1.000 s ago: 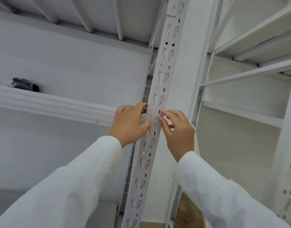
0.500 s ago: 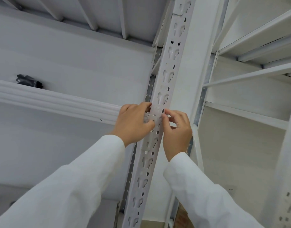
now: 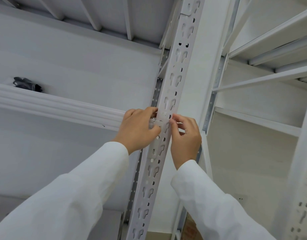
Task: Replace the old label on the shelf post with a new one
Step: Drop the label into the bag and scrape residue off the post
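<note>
White shelf post (image 3: 168,101): label (image 3: 157,122) pinched between left hand (image 3: 139,130), right hand (image 3: 184,135).

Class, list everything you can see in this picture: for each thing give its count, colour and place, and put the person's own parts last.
shelf post: one, white, perforated, centre, running top to bottom
label: one, pale, on the post between both hands
shelf beam: one, white, left
dark object: one, black, on the left shelf; too small to identify
right shelves: several, white, upper right
left hand: one, at the label
right hand: one, pinching at the post's edge
sleeves: two, white, bottom
</note>
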Demonstrator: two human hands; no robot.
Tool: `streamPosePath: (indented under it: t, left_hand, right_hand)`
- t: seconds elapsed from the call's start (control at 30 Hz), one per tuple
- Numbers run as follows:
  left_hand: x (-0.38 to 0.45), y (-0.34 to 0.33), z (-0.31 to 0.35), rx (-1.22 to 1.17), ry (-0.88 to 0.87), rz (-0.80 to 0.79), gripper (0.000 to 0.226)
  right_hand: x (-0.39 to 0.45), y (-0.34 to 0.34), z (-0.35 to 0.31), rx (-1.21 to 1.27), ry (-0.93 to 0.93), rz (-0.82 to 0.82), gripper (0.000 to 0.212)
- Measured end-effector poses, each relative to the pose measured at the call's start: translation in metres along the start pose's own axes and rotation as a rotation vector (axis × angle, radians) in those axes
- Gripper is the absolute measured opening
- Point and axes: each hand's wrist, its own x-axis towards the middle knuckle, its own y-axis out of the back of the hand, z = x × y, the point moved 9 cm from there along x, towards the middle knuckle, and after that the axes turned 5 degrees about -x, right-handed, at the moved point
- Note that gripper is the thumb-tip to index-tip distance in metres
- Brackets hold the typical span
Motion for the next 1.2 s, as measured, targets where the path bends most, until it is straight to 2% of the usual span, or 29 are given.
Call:
streamPosePath:
  t: [0.27,0.47,0.63,0.7,0.8,0.93,1.13,1.2]
  left_hand:
    - [-0.002,0.002,0.002,0.002,-0.01,0.007,0.048]
    - [-0.002,0.002,0.003,0.007,-0.012,0.017,0.047]
    - [-0.002,0.002,0.002,0.002,-0.004,-0.002,0.048]
    - [-0.003,0.002,0.003,0.002,-0.006,-0.007,0.049]
    - [-0.003,0.002,0.004,0.002,-0.014,-0.01,0.049]
    - [-0.003,0.002,0.003,-0.001,-0.017,-0.005,0.049]
    - [-0.003,0.003,0.004,0.005,-0.026,0.011,0.048]
    - [-0.003,0.003,0.004,0.005,-0.028,0.013,0.048]
  right_hand:
    - [-0.005,-0.002,0.001,0.033,-0.027,0.045,0.013]
    - [-0.003,-0.002,-0.006,0.01,-0.068,0.003,0.01]
    - [0.005,-0.002,-0.012,-0.166,0.052,-0.141,0.01]
    - [0.003,0.004,-0.011,-0.151,0.073,-0.113,0.007]
    - [0.004,0.005,-0.008,-0.158,0.084,-0.096,0.016]
    - [0.003,0.003,-0.009,-0.172,0.124,-0.092,0.015]
    - [0.003,0.004,-0.011,-0.116,0.024,-0.027,0.009]
    - [0.007,0.002,-0.011,-0.125,-0.001,-0.058,0.005]
